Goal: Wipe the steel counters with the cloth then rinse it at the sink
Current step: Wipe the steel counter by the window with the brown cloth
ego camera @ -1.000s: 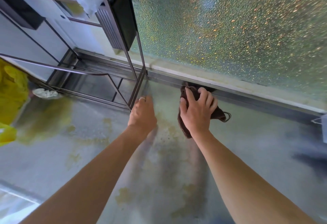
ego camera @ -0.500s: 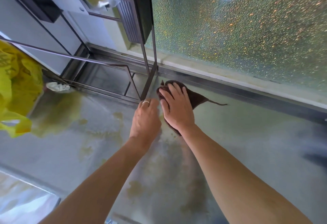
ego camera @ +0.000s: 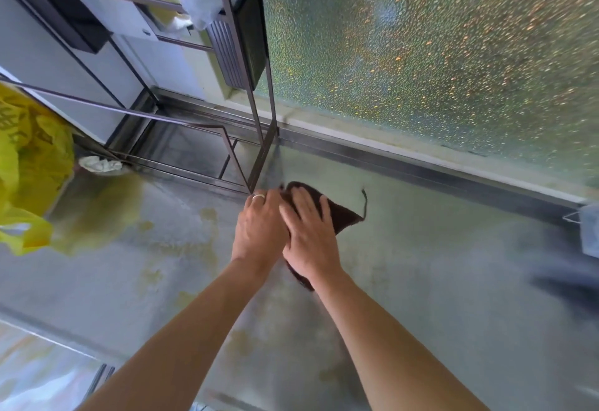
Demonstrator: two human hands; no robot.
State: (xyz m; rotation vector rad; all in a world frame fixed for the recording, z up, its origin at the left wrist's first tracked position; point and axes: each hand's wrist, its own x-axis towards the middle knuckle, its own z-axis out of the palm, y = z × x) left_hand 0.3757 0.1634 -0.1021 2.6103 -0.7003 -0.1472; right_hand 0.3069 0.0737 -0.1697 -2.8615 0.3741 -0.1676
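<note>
Right hand (ego camera: 311, 235): flat, fingers straight, pressing cloth (ego camera: 340, 213) onto bench (ego camera: 437, 281), frame centre.
Left hand (ego camera: 259, 229): relaxed, empty, beside cloth.
Risk: cloth snagging rack (ego camera: 259, 164) foot, smearing stains.

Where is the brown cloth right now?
In the head view the brown cloth lies on the steel counter under the right hand, just right of the metal rack foot, with the left hand beside it.
</note>
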